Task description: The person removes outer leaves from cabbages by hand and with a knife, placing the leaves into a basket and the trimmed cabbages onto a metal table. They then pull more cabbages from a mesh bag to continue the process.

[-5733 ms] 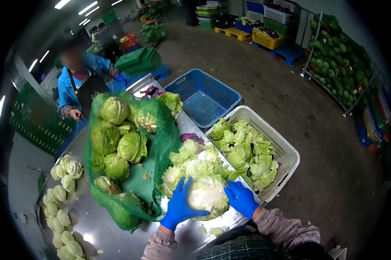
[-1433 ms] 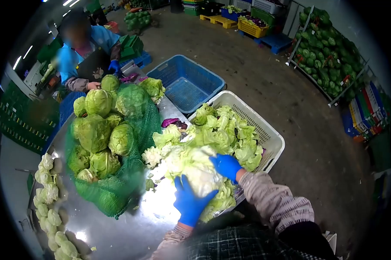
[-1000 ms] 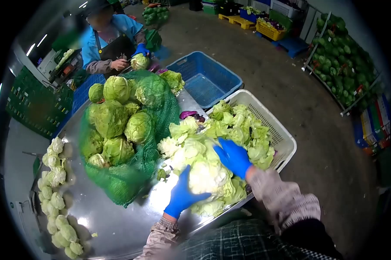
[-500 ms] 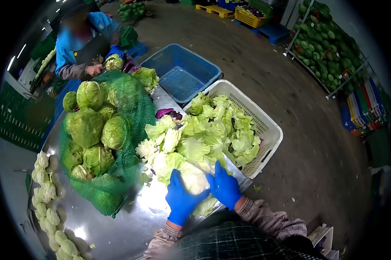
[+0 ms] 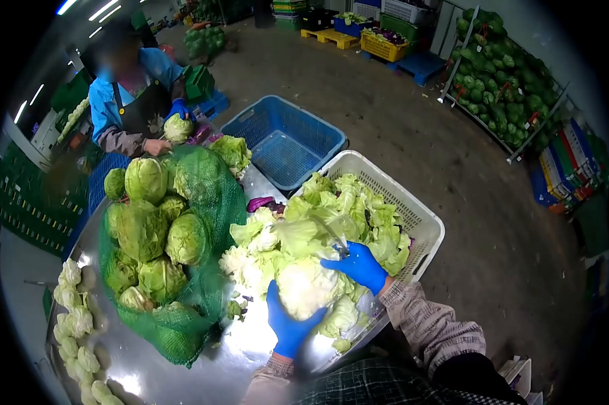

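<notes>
Partway, we'd say. Our cabbage (image 5: pixel 310 289) sits near the edge of the shiny metal desk (image 5: pixel 240 351), pale and rounded, with loose leaves (image 5: pixel 294 237) heaped at 12 o'clock. Left hand (image 5: pixel 293 325) spread wide, cupping its 7 o'clock side; right hand (image 5: pixel 364 268) bent at 2 o'clock, maybe around a thin blade (image 5: pixel 342 251), can't tell. Done, we judge: smooth pale cabbages (image 5: pixel 82 320) lined up between 8 and 9 o'clock. To go: rougher, leafy green cabbages (image 5: pixel 142 233) in the soft mesh net (image 5: pixel 227 202) at 10 o'clock. Stiff plastic crate (image 5: pixel 419 226), holed walls, at 2 o'clock, holds crinkled leaves (image 5: pixel 379 226).
</notes>
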`<action>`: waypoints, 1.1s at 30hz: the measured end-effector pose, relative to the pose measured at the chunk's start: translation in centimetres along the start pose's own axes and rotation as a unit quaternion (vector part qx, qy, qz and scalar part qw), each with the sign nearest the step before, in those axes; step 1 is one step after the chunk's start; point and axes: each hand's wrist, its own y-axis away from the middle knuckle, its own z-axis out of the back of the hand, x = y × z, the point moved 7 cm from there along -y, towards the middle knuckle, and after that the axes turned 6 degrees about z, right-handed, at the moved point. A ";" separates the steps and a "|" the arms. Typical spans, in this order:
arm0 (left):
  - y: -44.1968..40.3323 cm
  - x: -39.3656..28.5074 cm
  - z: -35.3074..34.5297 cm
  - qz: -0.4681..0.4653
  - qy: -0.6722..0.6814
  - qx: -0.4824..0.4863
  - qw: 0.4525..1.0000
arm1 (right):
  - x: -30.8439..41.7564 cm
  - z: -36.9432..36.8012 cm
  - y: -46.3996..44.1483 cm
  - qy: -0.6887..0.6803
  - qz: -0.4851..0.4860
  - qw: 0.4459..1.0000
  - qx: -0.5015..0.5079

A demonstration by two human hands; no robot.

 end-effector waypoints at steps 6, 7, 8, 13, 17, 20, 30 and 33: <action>2.9 5.1 -0.4 0.060 0.173 -0.010 0.983 | -5.8 -2.5 -4.8 0.088 0.082 0.993 -0.020; 3.8 7.4 -1.1 0.076 0.223 -0.023 0.972 | -6.8 -2.8 -5.7 0.126 0.063 0.990 -0.004; 4.0 6.9 -0.4 0.047 0.173 -0.031 0.983 | -6.5 -2.6 -6.6 0.257 0.005 0.966 0.038; 3.0 6.0 2.3 0.067 0.141 0.008 0.988 | -3.1 -2.8 -6.9 0.335 0.056 0.940 0.003; -3.2 1.1 2.4 -0.043 -0.042 0.174 0.983 | 7.3 -1.8 0.4 0.171 0.132 0.972 -0.086; -5.3 2.0 1.6 -0.050 0.044 0.175 0.982 | 1.1 -4.9 4.1 -0.103 0.164 0.969 -0.155; 2.7 1.8 -1.4 0.289 0.282 0.141 0.904 | 0.8 -1.4 0.6 0.171 0.132 0.974 -0.075; -0.4 -4.2 0.5 -0.055 -0.150 0.162 0.974 | -1.9 0.7 2.4 0.265 0.170 0.940 -0.133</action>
